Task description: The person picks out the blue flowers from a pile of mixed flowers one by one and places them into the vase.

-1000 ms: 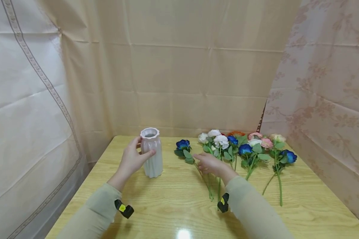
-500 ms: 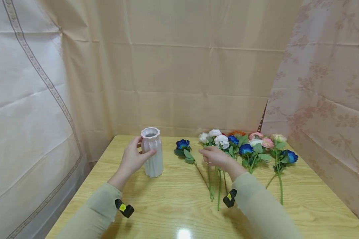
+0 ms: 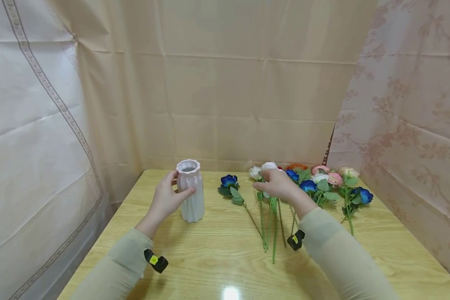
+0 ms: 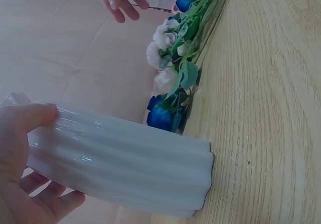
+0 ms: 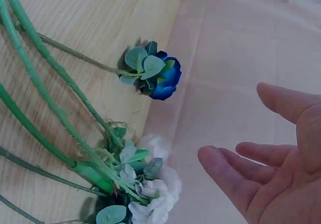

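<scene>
A white fluted vase (image 3: pixel 193 202) with a scalloped rim stands upright on the table. My left hand (image 3: pixel 165 201) holds it near the top, thumb on the near side and fingers behind. In the left wrist view the vase (image 4: pixel 125 158) has its base on the wood. My right hand (image 3: pixel 283 187) hovers above several white flowers (image 3: pixel 255 172), hiding part of them. The right wrist view shows that hand (image 5: pixel 271 166) with fingers and thumb spread apart, nothing between them. A single blue rose (image 3: pixel 229 181) lies between the vase and the white flowers.
On the right of the wooden table (image 3: pixel 210 254) lie more artificial flowers: blue roses (image 3: pixel 308 186), pink flowers (image 3: pixel 335 179), and an orange flower (image 3: pixel 297 167). Their green stems (image 3: pixel 275 237) point toward the front. A beige cloth (image 3: pixel 247 91) hangs behind the table.
My right hand has moved from beside the single blue rose to the right, over the white flowers. My left hand and the vase have stayed in place.
</scene>
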A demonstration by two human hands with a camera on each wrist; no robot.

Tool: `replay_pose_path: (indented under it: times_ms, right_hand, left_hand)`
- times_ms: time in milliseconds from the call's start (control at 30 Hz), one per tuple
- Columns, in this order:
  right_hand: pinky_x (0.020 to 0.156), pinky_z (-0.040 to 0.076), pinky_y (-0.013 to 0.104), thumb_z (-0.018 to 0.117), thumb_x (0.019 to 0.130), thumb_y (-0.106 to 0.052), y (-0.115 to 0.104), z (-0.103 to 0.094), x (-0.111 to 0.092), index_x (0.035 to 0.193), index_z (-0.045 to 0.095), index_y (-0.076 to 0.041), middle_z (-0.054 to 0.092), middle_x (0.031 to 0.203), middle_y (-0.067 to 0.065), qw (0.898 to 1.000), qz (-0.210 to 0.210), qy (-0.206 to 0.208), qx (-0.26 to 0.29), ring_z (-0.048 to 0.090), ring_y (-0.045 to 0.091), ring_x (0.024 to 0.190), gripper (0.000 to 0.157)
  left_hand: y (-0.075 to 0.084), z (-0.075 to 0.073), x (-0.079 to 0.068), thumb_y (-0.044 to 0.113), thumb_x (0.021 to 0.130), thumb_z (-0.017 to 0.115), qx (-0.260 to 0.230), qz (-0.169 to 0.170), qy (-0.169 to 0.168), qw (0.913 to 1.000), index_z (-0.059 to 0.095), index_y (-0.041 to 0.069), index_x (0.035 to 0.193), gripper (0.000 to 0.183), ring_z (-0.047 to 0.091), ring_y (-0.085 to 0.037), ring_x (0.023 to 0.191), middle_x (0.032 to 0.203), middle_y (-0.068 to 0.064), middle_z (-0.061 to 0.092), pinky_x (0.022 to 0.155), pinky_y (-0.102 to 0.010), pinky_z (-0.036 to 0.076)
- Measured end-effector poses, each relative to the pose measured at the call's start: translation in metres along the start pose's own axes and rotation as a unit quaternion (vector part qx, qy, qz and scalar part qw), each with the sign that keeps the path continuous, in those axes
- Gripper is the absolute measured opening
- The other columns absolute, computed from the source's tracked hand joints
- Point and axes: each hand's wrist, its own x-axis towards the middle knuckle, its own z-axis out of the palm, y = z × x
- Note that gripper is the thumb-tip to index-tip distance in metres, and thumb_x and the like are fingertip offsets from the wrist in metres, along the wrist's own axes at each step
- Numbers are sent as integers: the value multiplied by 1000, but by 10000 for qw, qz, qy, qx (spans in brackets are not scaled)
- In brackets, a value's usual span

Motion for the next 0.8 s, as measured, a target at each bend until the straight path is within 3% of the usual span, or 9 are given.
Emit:
replay_pose_path:
  times_ms: [100, 167, 233, 300, 367, 433, 533, 800]
  right_hand:
    - [51, 29, 31, 72, 95, -31, -1, 1, 2, 81, 40, -8, 32, 62, 2, 9998, -114, 130, -132, 30, 16, 50, 43]
    - [52, 27, 31, 74, 94, -31, -2, 4, 4, 80, 40, -8, 28, 62, -1, 9991, -165, 171, -338, 25, 15, 52, 43]
    - [54, 33, 33, 76, 92, -33, -3, 6, 5, 88, 52, -5, 36, 64, 0, 9979, -168, 166, -611, 31, 15, 55, 37]
    - [62, 46, 36, 76, 92, -36, -4, 9, 5, 112, 62, 0, 57, 77, 5, 9967, -81, 95, -804, 50, 18, 65, 43]
    - [78, 55, 45, 76, 92, -38, -6, 12, 5, 137, 57, 2, 68, 106, 14, 9962, 56, -47, -864, 64, 27, 90, 63]
    - [92, 53, 52, 76, 92, -38, -6, 15, 5, 150, 46, 1, 62, 132, 20, 9965, 123, -200, -802, 62, 36, 115, 76]
    - [98, 51, 54, 79, 90, -38, -5, 21, 5, 153, 42, -2, 55, 142, 23, 9972, 169, -401, -615, 56, 41, 126, 81]
    - [96, 52, 53, 82, 88, -34, -1, 40, 9, 146, 50, 4, 59, 135, 26, 9956, 289, -574, -683, 60, 40, 120, 76]
  left_hand:
    - [0, 0, 0, 36, 88, 82, -14, -1, 6, 10000, 44, 11, 149, 76, 52, -36, 129, 144, -12, 51, 96, -53, 54]
    - [0, 0, 0, 35, 88, 82, -8, 13, 16, 10000, 44, 11, 148, 76, 52, -36, 128, 144, -12, 51, 96, -53, 54]
    - [0, 0, 0, 35, 88, 82, 2, 32, 23, 10000, 45, 11, 148, 75, 53, -36, 128, 143, -12, 52, 95, -53, 54]
    - [-1, 1, 0, 35, 88, 82, 12, 38, 20, 10000, 45, 11, 147, 75, 53, -36, 128, 143, -12, 52, 95, -53, 54]
    - [-1, 1, 0, 36, 88, 82, 6, 39, 10, 10000, 45, 11, 147, 75, 53, -35, 128, 143, -11, 52, 95, -52, 54]
    - [0, 1, 0, 37, 87, 83, -25, 36, 4, 10000, 45, 11, 147, 75, 53, -34, 128, 143, -11, 52, 96, -52, 54]
    - [0, 2, 0, 37, 87, 83, -44, 61, 17, 10000, 46, 11, 146, 74, 53, -33, 127, 142, -10, 53, 95, -51, 54]
    - [0, 1, -1, 36, 87, 83, -41, 53, 43, 10000, 46, 10, 146, 74, 52, -33, 128, 142, -11, 53, 96, -51, 54]
